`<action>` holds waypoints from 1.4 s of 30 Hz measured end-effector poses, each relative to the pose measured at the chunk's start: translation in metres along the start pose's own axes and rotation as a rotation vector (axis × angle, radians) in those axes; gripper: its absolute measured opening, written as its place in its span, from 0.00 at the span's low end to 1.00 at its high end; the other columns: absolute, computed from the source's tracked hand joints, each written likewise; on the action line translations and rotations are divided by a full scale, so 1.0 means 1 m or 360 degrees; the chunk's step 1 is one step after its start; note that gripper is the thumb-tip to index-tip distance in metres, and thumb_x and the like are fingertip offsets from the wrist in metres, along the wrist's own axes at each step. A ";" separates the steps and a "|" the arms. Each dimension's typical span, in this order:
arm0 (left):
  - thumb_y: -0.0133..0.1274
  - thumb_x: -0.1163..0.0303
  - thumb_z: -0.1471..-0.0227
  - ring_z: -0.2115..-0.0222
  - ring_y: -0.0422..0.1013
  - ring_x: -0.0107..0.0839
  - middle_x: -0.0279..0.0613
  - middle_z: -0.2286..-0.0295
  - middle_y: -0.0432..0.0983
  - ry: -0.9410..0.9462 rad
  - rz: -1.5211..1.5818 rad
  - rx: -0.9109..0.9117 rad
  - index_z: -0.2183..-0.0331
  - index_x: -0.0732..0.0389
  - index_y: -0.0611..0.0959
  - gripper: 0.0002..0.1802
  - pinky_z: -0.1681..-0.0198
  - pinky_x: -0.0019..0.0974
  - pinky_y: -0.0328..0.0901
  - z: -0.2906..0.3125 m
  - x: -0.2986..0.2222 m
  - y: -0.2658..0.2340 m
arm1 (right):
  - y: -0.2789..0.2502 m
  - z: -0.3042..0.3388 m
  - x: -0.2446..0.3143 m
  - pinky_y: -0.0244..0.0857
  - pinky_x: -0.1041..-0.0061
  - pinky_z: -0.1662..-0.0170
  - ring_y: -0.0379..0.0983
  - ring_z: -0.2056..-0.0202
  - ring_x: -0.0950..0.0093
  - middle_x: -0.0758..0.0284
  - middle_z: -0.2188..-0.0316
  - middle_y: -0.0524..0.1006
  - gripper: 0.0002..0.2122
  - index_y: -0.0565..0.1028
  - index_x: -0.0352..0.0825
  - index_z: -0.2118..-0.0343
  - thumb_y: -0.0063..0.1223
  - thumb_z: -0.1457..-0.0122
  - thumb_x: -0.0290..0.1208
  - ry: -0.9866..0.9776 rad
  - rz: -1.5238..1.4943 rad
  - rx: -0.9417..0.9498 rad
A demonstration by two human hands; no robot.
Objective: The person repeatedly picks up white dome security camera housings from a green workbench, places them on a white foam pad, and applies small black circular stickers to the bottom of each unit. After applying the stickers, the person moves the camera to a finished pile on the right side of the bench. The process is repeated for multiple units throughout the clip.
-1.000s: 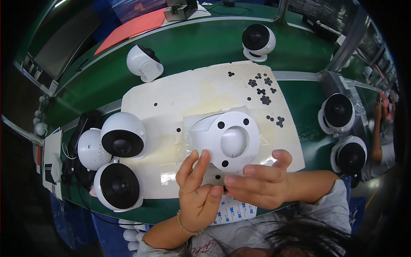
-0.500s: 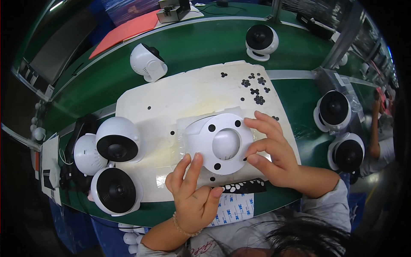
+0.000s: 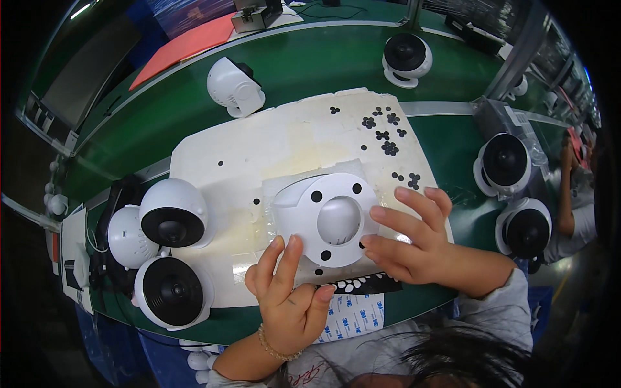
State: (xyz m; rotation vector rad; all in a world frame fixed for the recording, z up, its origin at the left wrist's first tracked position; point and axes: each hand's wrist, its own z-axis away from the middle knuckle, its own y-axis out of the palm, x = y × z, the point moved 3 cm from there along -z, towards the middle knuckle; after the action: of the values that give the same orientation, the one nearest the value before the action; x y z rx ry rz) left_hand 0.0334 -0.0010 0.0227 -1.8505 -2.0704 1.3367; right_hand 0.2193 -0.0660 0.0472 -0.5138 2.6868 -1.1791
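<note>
A white camera housing (image 3: 294, 198) lies on a foam sheet in front of me, its round base ring (image 3: 312, 226) facing up. Black round pads sit on the ring; one at its lower right (image 3: 362, 245) is partly covered by my right fingertip. My right hand (image 3: 414, 242) presses there, its other fingers spread. Fingertips of my left hand (image 3: 284, 294) rest at the ring's lower left edge, fingers stretched out and thumb apart. That thumb lies by a black strip with white cut-out spots (image 3: 365, 283), at the board's near edge.
Loose black pads (image 3: 389, 149) dot the cream board (image 3: 220, 145), mostly far right. Three finished-looking cameras (image 3: 171, 291) crowd its left. Two more cameras (image 3: 503, 160) stand right. Others (image 3: 234, 87) stand on the green surface behind. A co-worker's arm (image 3: 566, 187) shows far right.
My right hand has gone from pinching a black pad beside the ring to pressing it on the ring. My left hand has barely moved. The two cameras behind have shifted right.
</note>
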 end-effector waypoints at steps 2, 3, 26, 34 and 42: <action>0.54 0.65 0.58 0.51 0.57 0.48 0.54 0.53 0.64 -0.0013 -0.0010 0.0013 0.87 0.62 0.74 0.14 0.59 0.39 0.48 0.000 -0.001 -0.001 | -0.003 0.002 0.002 0.44 0.66 0.50 0.60 0.51 0.63 0.66 0.56 0.69 0.14 0.74 0.40 0.65 0.55 0.56 0.38 -0.0050 0.0155 -0.0078; 0.54 0.64 0.58 0.51 0.57 0.48 0.54 0.53 0.64 -0.0021 -0.0016 0.0019 0.87 0.62 0.74 0.14 0.59 0.39 0.48 0.000 -0.001 -0.001 | -0.004 0.000 -0.001 0.46 0.67 0.51 0.61 0.53 0.65 0.67 0.57 0.70 0.16 0.72 0.39 0.63 0.56 0.56 0.37 0.0136 -0.0018 -0.0037; 0.64 0.66 0.68 0.74 0.73 0.34 0.38 0.74 0.76 -0.0131 0.0414 0.0517 0.70 0.58 0.77 0.19 0.70 0.33 0.67 0.001 -0.009 0.005 | 0.140 -0.048 -0.224 0.65 0.68 0.61 0.70 0.65 0.65 0.65 0.67 0.73 0.11 0.74 0.36 0.64 0.42 0.50 0.29 0.0450 0.0236 0.0337; 0.64 0.67 0.69 0.76 0.72 0.35 0.40 0.76 0.75 -0.0117 0.0327 0.0455 0.70 0.57 0.77 0.19 0.71 0.34 0.66 -0.002 -0.014 0.007 | 0.078 0.037 -0.329 0.57 0.66 0.53 0.66 0.56 0.65 0.63 0.61 0.73 0.18 0.72 0.38 0.61 0.44 0.50 0.45 0.1458 0.1400 -0.0045; 0.63 0.67 0.68 0.77 0.71 0.34 0.40 0.77 0.74 0.0012 0.0427 0.0665 0.70 0.60 0.78 0.17 0.75 0.32 0.66 -0.006 -0.013 0.005 | 0.015 -0.044 -0.246 0.62 0.66 0.62 0.71 0.66 0.64 0.62 0.69 0.75 0.11 0.73 0.36 0.65 0.50 0.50 0.35 0.1261 0.0950 -0.0025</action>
State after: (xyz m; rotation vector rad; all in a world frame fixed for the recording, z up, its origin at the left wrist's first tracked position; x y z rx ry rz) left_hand 0.0440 -0.0089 0.0295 -1.9719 -1.4247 1.6599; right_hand 0.4315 0.0655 0.0689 0.8956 3.0619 -1.3401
